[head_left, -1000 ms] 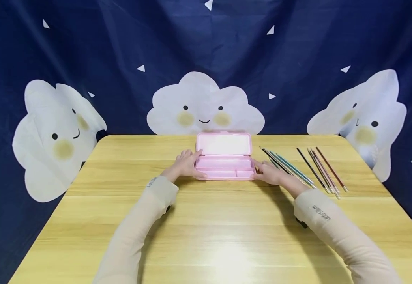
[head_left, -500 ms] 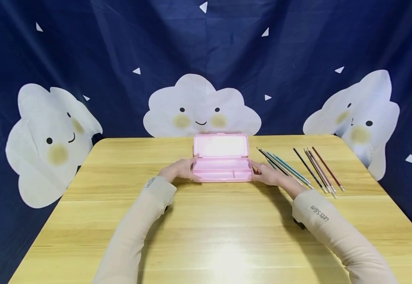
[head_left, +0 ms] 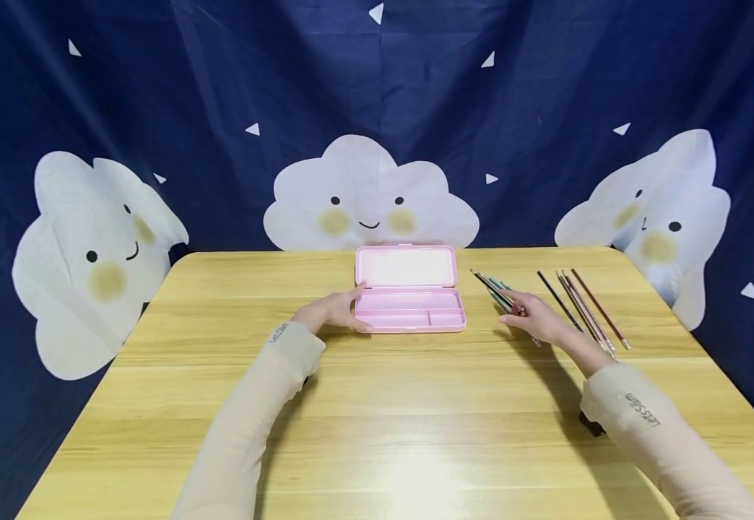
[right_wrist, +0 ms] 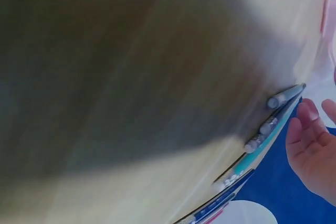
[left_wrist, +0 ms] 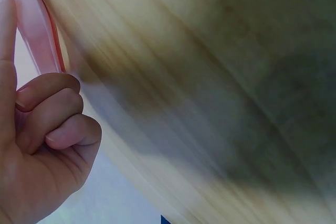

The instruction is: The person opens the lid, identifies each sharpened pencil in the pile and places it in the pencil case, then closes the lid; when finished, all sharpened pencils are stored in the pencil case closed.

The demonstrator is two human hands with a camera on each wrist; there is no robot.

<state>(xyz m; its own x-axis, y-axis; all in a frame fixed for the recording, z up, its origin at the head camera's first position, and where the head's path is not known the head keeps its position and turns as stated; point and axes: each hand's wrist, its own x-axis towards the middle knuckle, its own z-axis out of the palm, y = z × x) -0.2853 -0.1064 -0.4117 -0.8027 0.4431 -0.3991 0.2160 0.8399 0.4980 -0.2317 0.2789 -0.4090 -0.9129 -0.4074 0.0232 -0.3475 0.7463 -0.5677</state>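
Note:
A pink pencil case lies with its lid raised at the far middle of the table, its compartments bare. My left hand holds the case's left end between thumb and forefinger. In the left wrist view, other fingers of that hand curl beside the pink case edge. Over a bundle of dark and teal pencils hovers my right hand, thumb and forefinger apart. The right wrist view has its loosely bent fingers near the pencils, with no grip visible.
Another group of pencils, dark, pinkish and brown-red, lies farther right on the wooden table. Behind the table's far edge hangs a dark blue curtain with white clouds.
My right hand has left the right end of the pencil case and moved right, over the nearer pencils. The left hand stays at the case's left end.

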